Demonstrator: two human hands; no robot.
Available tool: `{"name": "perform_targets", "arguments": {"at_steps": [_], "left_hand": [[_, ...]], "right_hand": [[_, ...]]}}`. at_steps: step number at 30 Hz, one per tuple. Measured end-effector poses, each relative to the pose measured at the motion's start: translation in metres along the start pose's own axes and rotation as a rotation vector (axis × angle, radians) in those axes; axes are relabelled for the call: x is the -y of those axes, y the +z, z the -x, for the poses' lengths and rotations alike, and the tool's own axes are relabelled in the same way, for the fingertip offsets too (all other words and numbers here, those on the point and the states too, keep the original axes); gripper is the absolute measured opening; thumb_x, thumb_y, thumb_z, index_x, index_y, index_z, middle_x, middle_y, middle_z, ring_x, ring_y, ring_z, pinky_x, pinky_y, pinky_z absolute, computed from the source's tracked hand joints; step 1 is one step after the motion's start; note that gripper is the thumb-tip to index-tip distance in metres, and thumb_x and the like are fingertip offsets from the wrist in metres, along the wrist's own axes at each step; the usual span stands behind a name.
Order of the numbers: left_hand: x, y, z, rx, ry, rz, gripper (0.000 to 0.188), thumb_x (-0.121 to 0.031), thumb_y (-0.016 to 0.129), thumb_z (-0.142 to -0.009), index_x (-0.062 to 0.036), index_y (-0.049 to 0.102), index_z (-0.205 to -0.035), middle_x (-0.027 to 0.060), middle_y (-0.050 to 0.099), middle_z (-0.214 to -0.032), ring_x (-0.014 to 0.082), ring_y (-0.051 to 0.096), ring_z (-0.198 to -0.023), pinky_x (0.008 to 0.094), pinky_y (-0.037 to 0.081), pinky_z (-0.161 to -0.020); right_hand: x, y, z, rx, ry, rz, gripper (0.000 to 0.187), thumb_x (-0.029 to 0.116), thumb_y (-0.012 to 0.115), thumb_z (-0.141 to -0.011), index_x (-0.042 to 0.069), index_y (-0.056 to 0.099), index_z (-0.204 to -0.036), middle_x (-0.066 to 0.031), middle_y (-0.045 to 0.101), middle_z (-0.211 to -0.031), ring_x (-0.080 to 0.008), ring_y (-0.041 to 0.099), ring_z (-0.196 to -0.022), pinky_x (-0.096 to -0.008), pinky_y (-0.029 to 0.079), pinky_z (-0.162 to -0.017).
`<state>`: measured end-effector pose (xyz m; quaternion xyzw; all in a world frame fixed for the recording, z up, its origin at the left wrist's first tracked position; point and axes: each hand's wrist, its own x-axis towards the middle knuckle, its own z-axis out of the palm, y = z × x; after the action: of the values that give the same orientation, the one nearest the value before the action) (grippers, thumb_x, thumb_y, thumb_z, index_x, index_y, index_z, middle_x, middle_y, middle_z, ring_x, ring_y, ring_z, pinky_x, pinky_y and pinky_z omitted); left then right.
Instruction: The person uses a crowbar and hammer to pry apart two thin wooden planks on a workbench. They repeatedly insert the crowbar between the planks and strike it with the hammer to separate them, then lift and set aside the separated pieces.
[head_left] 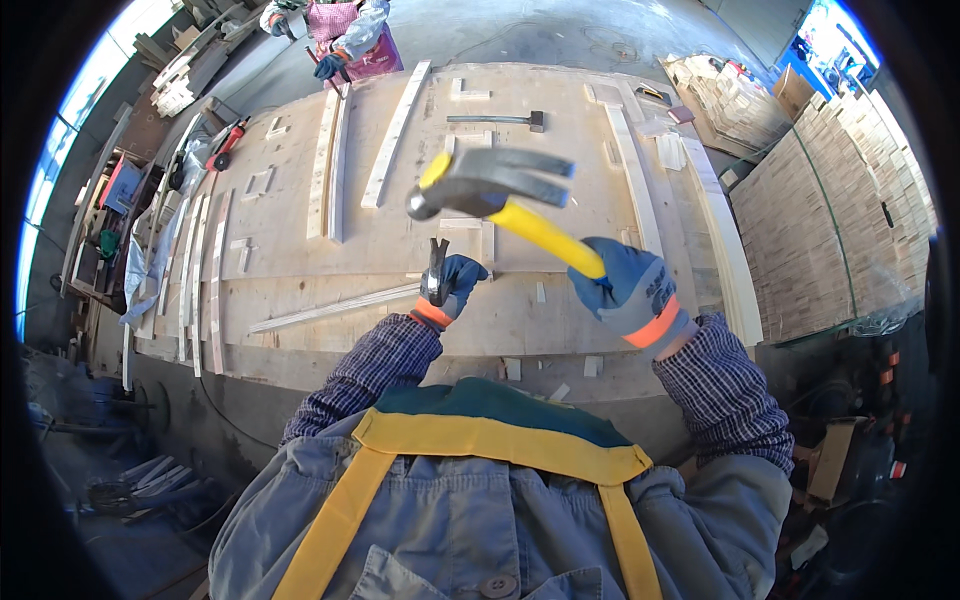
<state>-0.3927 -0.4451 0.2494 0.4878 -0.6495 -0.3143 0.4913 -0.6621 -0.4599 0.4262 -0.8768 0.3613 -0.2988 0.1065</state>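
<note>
My right hand (pixel 635 290), in a blue-grey glove with an orange cuff, is closed round the yellow handle of a claw hammer (pixel 545 232). The hammer is raised above the table, its dark head up and to the left, claws pointing right. My left hand (pixel 460 285), gloved alike, is closed on a dark metal tool with a forked claw end (pixel 436 268); its lower part is hidden. The left fingertips are close to the corner of a small wooden frame (pixel 488 242), part of which the hammer covers. I cannot tell whether they touch it.
The wide plywood table (pixel 560 310) bears long wooden strips (pixel 400 135), small wooden blocks and a grey-handled hammer (pixel 495 120). Across it stands another person (pixel 345 45) in blue gloves. A tall stack of timber (pixel 810 210) rises at right; a red power tool (pixel 227 145) lies at left.
</note>
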Motion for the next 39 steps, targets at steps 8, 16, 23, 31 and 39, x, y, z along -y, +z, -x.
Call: {"name": "perform_targets", "arguments": {"at_steps": [8, 16, 23, 31, 39], "left_hand": [[-0.013, 0.007, 0.005, -0.154, -0.055, -0.145, 0.013, 0.007, 0.054, -0.079, -0.003, 0.059, -0.085, 0.0073, 0.062, -0.082, 0.0178, 0.06, -0.078, 0.0269, 0.047, -0.066], [0.005, 0.005, 0.015, -0.05, 0.037, -0.216, 0.02, -0.017, 0.05, -0.094, -0.0014, 0.062, -0.09, 0.0084, 0.066, -0.085, 0.0159, 0.062, -0.078, 0.0302, 0.05, -0.071], [-0.006, 0.002, 0.019, -0.037, -0.098, -0.198, 0.023, -0.019, 0.049, -0.094, -0.0026, 0.064, -0.091, 0.0082, 0.067, -0.084, 0.0153, 0.062, -0.072, 0.0304, 0.05, -0.071], [-0.004, 0.003, 0.018, -0.08, -0.061, -0.168, 0.025, -0.018, 0.047, -0.094, -0.0025, 0.065, -0.088, 0.0074, 0.067, -0.082, 0.0148, 0.062, -0.074, 0.0283, 0.05, -0.072], [0.0, 0.003, 0.019, -0.061, -0.167, -0.237, 0.024, -0.019, 0.048, -0.093, -0.0027, 0.065, -0.089, 0.007, 0.067, -0.083, 0.0138, 0.061, -0.072, 0.0276, 0.048, -0.067]], "right_hand": [[-0.005, 0.003, 0.0, 0.405, -0.045, 0.247, 0.023, 0.022, 0.063, -0.082, 0.006, 0.058, -0.097, -0.0138, 0.063, -0.076, -0.0303, 0.062, -0.061, -0.0359, 0.05, -0.055], [-0.01, 0.01, 0.009, -0.158, -0.108, -0.201, 0.022, 0.021, 0.063, -0.084, 0.005, 0.059, -0.1, -0.012, 0.064, -0.075, -0.0266, 0.063, -0.06, -0.0346, 0.051, -0.054], [-0.01, 0.006, -0.004, 0.129, -0.141, 0.052, 0.022, 0.022, 0.063, -0.083, 0.006, 0.06, -0.098, -0.011, 0.062, -0.072, -0.0267, 0.061, -0.059, -0.0347, 0.05, -0.054], [-0.013, 0.009, -0.012, 0.488, -0.038, 0.259, 0.018, 0.018, 0.063, -0.082, 0.007, 0.059, -0.096, -0.011, 0.062, -0.073, -0.0269, 0.062, -0.06, -0.0333, 0.051, -0.054], [-0.017, 0.014, -0.012, -0.118, -0.242, -0.202, 0.019, 0.017, 0.064, -0.081, 0.006, 0.06, -0.096, -0.0112, 0.062, -0.073, -0.0282, 0.061, -0.059, -0.034, 0.05, -0.053]]}}
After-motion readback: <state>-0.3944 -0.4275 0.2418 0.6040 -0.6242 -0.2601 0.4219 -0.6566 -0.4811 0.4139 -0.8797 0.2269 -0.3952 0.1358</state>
